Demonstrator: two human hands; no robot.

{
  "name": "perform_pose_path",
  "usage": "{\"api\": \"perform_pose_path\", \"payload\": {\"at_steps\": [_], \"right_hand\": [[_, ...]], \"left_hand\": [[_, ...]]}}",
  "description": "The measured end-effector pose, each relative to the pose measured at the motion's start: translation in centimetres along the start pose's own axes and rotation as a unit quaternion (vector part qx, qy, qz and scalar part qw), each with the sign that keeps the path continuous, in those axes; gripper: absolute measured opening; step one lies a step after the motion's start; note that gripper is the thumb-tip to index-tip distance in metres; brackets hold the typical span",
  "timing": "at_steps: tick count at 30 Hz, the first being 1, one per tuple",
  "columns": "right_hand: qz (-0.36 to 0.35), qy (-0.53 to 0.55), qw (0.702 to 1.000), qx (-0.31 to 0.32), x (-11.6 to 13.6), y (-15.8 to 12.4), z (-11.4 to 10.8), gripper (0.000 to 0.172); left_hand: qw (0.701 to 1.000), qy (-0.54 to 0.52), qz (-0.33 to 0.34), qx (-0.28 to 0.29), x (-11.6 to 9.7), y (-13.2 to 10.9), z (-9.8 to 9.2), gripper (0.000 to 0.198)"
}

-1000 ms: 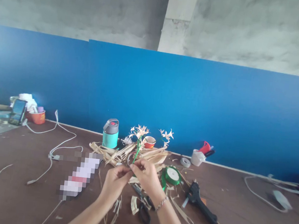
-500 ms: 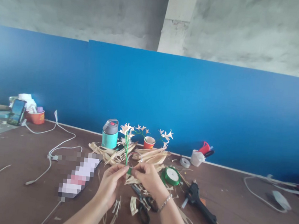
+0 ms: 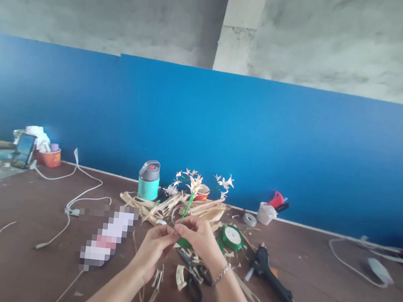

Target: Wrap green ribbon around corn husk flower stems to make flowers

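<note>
Where left hand (image 3: 156,243) meets right hand (image 3: 199,238) | pinched green stem (image 3: 186,209) partly hidden

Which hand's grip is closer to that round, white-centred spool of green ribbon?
Right: the right grip is just left of the round, white-centred green ribbon spool; the left grip is farther left, beyond the right.
</note>
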State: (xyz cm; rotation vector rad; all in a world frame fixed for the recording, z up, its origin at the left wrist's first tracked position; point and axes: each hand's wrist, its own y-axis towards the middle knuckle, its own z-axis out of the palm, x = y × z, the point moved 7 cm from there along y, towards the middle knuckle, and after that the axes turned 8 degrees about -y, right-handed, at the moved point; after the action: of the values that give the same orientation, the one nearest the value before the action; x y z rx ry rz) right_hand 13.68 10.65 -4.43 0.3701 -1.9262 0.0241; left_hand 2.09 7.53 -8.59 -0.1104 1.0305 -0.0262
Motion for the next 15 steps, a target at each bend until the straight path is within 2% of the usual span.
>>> {"api": "perform_pose_path", "payload": {"at_steps": [7,15], "right_hand": [[0.038,0.030,0.998,-0.032,-0.16,-0.08,-0.42,0.026],[0.027,0.053,0.998,-0.034,0.02,0.00,-0.29,0.028]], "left_hand": [[1.000,0.021,0.006,-0.001,0.11,-0.28,0.30,0.037],[1.000,0.020,0.000,0.003,0.10,-0.25,0.38,0.038]]}}
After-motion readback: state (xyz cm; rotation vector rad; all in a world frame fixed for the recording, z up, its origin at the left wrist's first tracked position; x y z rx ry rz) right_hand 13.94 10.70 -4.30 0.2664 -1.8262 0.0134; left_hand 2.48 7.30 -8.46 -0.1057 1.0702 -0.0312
